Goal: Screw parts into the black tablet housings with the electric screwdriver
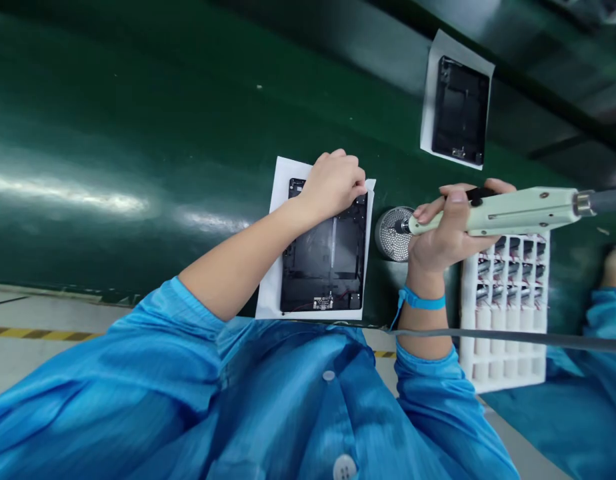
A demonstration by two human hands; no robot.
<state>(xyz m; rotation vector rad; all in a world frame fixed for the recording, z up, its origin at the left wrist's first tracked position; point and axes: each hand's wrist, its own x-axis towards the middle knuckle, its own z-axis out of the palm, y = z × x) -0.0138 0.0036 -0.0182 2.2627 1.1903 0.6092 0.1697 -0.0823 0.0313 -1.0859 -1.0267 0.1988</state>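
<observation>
A black opened tablet-like device (328,260) lies on a white sheet (268,293) on the green belt in front of me. My left hand (333,183) rests on its far right corner with the fingers curled together; what they pinch is hidden. My right hand (445,230) is wrapped round a pale green electric screwdriver (518,210). The driver's tip points left into a small round metal dish (391,235) beside the device. A blue wrist strap (422,301) circles my right wrist.
A second black device on a white sheet (458,110) lies farther along the green conveyor belt (138,133). A white gridded tray (508,313) with small parts stands to the right. Another person's blue sleeve and hand (615,267) show at the right edge.
</observation>
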